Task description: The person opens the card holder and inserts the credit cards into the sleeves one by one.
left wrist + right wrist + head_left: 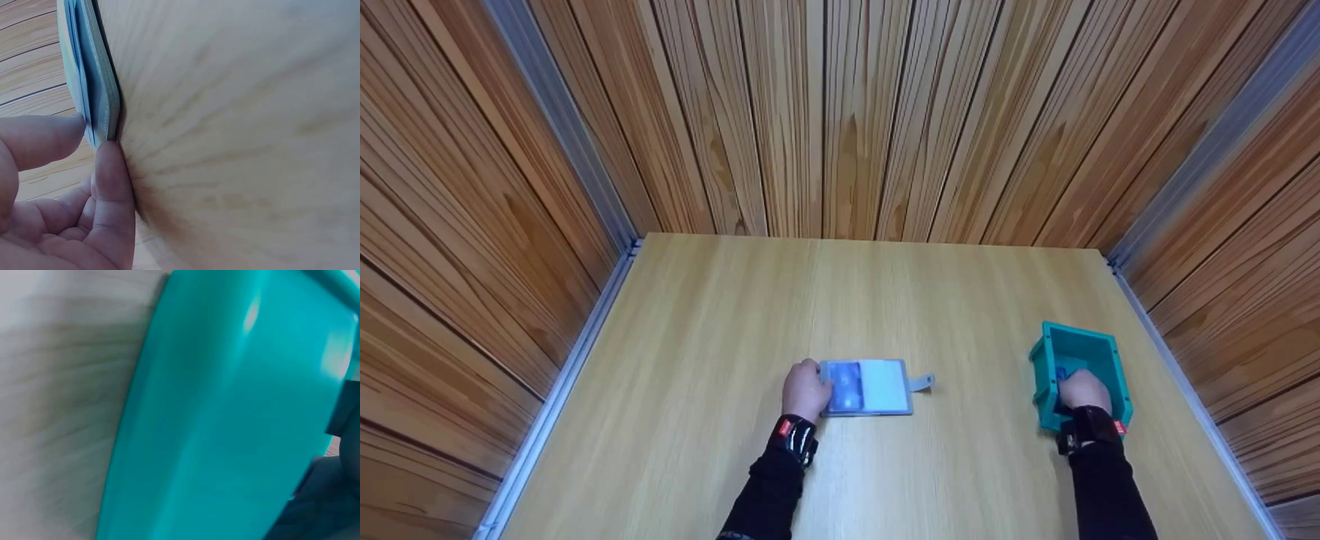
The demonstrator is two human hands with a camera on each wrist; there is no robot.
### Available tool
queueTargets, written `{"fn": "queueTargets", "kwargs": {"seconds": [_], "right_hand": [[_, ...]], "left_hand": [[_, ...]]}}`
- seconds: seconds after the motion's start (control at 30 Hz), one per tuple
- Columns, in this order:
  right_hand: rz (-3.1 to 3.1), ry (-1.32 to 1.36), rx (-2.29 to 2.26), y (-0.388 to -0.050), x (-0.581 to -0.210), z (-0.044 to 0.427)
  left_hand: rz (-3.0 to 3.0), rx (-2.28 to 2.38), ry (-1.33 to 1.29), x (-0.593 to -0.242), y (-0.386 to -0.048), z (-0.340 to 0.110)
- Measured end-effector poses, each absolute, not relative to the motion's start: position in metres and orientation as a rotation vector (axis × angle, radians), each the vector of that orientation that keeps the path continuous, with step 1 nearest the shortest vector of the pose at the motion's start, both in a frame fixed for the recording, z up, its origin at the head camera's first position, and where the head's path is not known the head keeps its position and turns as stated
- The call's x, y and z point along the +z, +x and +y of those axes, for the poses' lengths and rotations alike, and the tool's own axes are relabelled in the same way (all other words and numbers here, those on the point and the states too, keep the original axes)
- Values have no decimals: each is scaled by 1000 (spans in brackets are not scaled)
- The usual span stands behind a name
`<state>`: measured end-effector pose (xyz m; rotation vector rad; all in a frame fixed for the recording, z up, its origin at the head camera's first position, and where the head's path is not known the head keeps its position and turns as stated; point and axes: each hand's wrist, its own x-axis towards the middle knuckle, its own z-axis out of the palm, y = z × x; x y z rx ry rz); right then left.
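A light-blue card holder (886, 387) lies open on the table, its snap strap (921, 382) sticking out to the right. My left hand (805, 391) pinches its left edge; in the left wrist view the thumb (50, 139) touches the inner layers and a finger sits against the corner of the cover (104, 107). At the right, my right hand (1084, 391) reaches down into a teal bin (1119, 375), beside something dark blue (1062, 373). Its fingers are hidden, and the bin's outer wall (225, 416) fills most of the right wrist view.
The wooden table (720, 315) runs back to a plank wall (847, 120). More plank walls with grey metal corner posts (570, 120) stand at the left and right. Metal strips (562, 382) edge the table's sides.
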<state>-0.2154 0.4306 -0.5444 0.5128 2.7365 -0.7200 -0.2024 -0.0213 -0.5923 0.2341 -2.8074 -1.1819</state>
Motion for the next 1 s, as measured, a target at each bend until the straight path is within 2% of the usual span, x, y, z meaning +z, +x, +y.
{"fn": "queueTargets", "kwargs": {"seconds": [0.5,1.0], "right_hand": [[2750,588,-808,-214,-542,431],[2840,551,-820,-215,-542,428]], "left_hand": [[-2803,-1195,235,-593,-202,-21],[-2811,-1172,233,-590,-201,-21]]}}
